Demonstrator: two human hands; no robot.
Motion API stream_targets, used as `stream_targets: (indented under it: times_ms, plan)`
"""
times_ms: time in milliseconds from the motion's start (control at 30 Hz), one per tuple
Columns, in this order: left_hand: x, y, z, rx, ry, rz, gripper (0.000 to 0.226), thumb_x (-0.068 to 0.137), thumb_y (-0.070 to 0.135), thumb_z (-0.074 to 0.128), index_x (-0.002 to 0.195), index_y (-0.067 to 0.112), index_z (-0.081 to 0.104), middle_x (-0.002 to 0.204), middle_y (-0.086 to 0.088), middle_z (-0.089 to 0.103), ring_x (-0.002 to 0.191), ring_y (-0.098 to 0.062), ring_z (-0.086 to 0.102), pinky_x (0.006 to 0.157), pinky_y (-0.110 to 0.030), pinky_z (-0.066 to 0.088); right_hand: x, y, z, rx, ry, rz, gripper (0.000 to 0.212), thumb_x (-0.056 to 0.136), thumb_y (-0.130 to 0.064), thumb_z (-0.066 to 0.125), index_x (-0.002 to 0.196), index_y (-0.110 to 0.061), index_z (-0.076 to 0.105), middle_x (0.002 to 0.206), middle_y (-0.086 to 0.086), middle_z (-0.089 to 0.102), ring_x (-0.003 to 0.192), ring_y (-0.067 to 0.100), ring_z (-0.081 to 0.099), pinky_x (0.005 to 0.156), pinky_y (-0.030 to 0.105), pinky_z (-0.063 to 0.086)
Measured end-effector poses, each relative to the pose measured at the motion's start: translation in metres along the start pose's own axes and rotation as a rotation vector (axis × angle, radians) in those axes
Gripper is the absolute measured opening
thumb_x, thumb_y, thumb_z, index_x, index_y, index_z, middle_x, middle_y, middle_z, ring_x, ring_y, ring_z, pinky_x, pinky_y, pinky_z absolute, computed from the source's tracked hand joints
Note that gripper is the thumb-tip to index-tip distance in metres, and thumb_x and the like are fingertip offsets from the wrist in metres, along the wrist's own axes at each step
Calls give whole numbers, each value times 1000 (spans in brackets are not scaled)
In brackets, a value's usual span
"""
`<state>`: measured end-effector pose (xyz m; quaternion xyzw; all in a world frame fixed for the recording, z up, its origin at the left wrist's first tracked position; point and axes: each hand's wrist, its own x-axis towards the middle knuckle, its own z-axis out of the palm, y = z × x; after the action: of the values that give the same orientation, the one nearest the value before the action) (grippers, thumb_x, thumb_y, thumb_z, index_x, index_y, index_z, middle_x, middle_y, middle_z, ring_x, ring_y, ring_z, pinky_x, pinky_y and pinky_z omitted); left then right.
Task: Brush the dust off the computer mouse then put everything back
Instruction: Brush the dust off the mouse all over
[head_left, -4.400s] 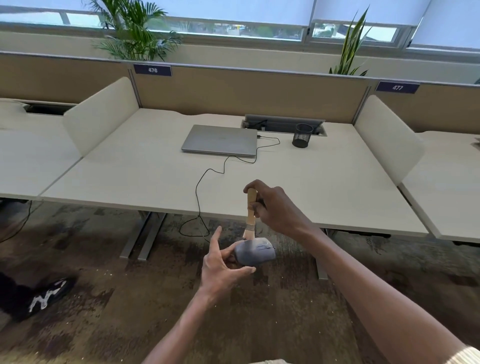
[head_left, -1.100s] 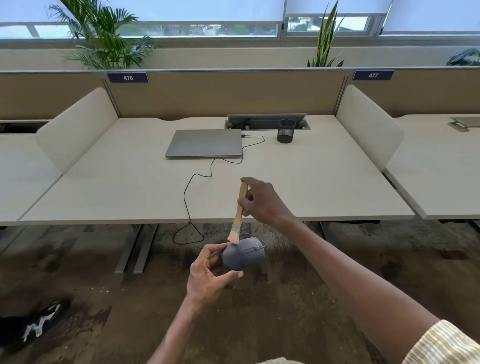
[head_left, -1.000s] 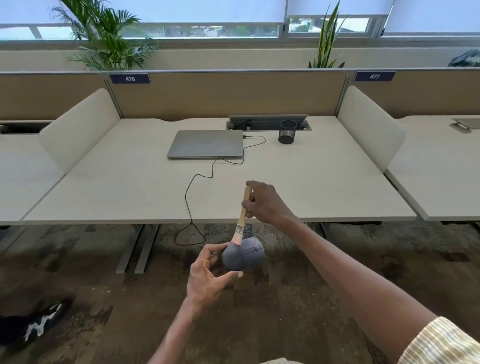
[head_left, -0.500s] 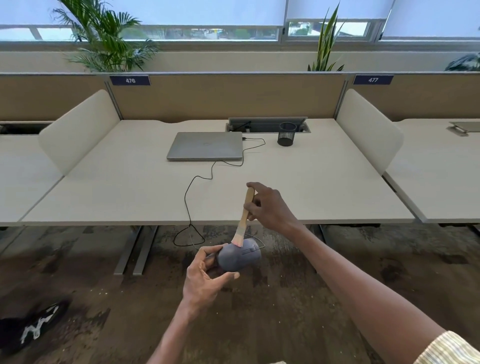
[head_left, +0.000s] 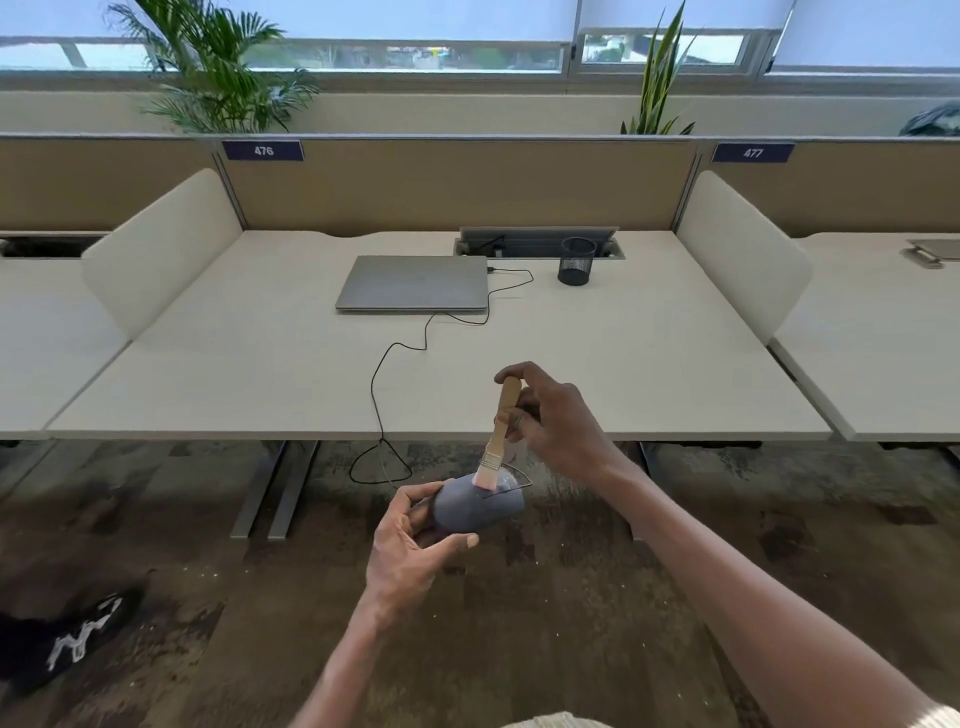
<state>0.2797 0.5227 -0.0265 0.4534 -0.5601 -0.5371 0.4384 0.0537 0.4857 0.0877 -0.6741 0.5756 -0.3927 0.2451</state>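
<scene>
Below the worktop edge, over the floor, the left hand cradles the grey mouse, fingers wrapped around its near end. Its long axis runs left-right, front pointing right. The right hand pinches the brush; bristles have slid from the rear toward the middle, so dusting continues.
</scene>
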Motion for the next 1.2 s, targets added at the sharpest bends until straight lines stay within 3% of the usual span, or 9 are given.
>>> stream_targets:
  times_ms: [133, 267, 433, 600, 833, 933, 1033, 1200]
  plan:
    - [-1, -3, -2, -8, -1, -20, 75, 61, 9, 97, 125, 17, 59, 117, -9, 73, 110, -20, 72, 80, -27, 62, 5, 4, -3, -34, 34, 25, 40, 94, 5, 60, 124, -20, 53, 81, 5, 70, 67, 9, 70, 66, 25, 61]
    - [-1, -4, -3, -39, -2, -42, 82, 54, 24, 98, 125, 17, 58, 118, -14, 73, 111, -24, 72, 85, -31, 61, 2, 7, -5, 27, 71, 24, 37, 94, 6, 60, 121, -19, 55, 82, 9, 71, 70, 19, 72, 71, 34, 63]
    - [1, -11, -8, -62, -33, -71, 83, 57, 18, 98, 128, 17, 57, 121, -14, 73, 115, -25, 70, 87, -30, 60, -2, 2, -6, 9, -22, -11, 40, 94, 7, 58, 119, -23, 54, 82, 6, 71, 69, 14, 71, 69, 29, 62]
    - [0, -14, -9, -66, -59, -87, 86, 54, 29, 100, 128, 21, 57, 123, -15, 71, 116, -26, 69, 91, -37, 60, 0, -2, -3, 6, -20, -8, 39, 94, 10, 53, 121, -19, 53, 84, 10, 70, 74, 18, 70, 71, 31, 62]
    - [0, -16, -12, -94, -54, -101, 86, 56, 24, 98, 130, 19, 55, 125, -13, 71, 118, -27, 68, 90, -35, 60, -12, 1, -14, 20, -29, -32, 43, 94, 11, 51, 117, -26, 53, 87, 11, 69, 76, 3, 69, 67, 17, 57]
    - [0, -16, -10, -111, -78, -108, 85, 56, 22, 98, 130, 20, 56, 124, -9, 71, 118, -26, 69, 87, -32, 61, -11, -2, -11, -25, -48, -46, 40, 93, 10, 51, 117, -23, 53, 84, 11, 68, 69, 8, 65, 63, 24, 57]
    - [0, -15, -9, -112, -78, -113, 88, 54, 26, 100, 131, 20, 55, 123, -6, 72, 118, -27, 69, 87, -32, 61, -9, -3, -10, 10, 6, -34, 38, 94, 11, 51, 118, -18, 53, 87, 12, 68, 75, 10, 67, 71, 37, 61]
    - [2, -13, -13, -110, -70, -130, 91, 52, 32, 102, 131, 23, 56, 125, -8, 70, 119, -27, 68, 90, -36, 61, -11, 0, -18, 37, 6, -49, 47, 93, 12, 51, 114, -30, 52, 87, 8, 69, 81, 10, 71, 73, 29, 63]
